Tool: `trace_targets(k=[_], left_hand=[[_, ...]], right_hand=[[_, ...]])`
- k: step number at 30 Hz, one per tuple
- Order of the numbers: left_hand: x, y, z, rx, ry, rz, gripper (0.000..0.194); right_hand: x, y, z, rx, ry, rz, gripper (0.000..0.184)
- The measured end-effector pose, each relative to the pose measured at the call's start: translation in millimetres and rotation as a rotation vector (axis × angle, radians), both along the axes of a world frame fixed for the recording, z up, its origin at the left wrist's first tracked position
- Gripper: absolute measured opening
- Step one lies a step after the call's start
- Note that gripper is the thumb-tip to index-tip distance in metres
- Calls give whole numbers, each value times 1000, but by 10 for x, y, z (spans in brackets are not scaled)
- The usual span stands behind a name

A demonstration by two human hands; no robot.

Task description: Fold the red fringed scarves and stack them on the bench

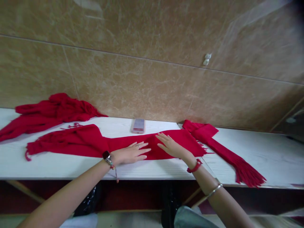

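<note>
A red fringed scarf (83, 141) lies lengthwise along the white table, its left part loosely bunched and its right part spread flat. My left hand (130, 153) rests on the middle of the scarf, palm down with fingers stretched out toward the right. Just to its right, my right hand (171, 145) lies on the same scarf, fingers extended toward the left. A narrow gap of red cloth shows between the two hands. Neither hand grips anything. The fringe at the scarf's right end points toward another scarf.
A second red scarf (223, 152), folded into a narrow band, lies on the right of the white table (268, 152). More red cloth (64, 109) is heaped at the back left. A phone (138, 126) lies by the marble-patterned wall (142, 79), which bounds the table's far edge.
</note>
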State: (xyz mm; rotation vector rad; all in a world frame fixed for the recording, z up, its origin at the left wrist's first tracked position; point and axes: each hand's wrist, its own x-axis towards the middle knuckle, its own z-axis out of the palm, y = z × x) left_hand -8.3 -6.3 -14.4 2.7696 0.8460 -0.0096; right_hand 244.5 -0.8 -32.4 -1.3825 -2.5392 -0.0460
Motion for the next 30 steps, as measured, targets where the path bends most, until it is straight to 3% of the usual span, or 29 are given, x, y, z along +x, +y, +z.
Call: trace_targets(k=[4,9,13,18,21,25,30], left_hand=[[-353,70,212,117,-35,45,44],[-1004,95,399,229,-10,242,47],[-1446,99,334,247,44,288,53],[-1806,112,197,301,25,367,51],[-1872,105,149,356,0,401,58],[-1681,69,90,377,10,244,60],[-1453,51,111,397,-13,129,25]], right_hand=[[-535,-91,-8,-81,-2,151,54],[-915,-94,-14,-142,-5,265,58],[-1269,-77,9,-148,28,356,58],[-1660,-107,-1,-176,-9,407,59],[-1767,-145,-38,-185,-9,394,61],[-1776,-194,-50,-132,3,337,57],[-1656,-211,-15,-84,-24,415,47]])
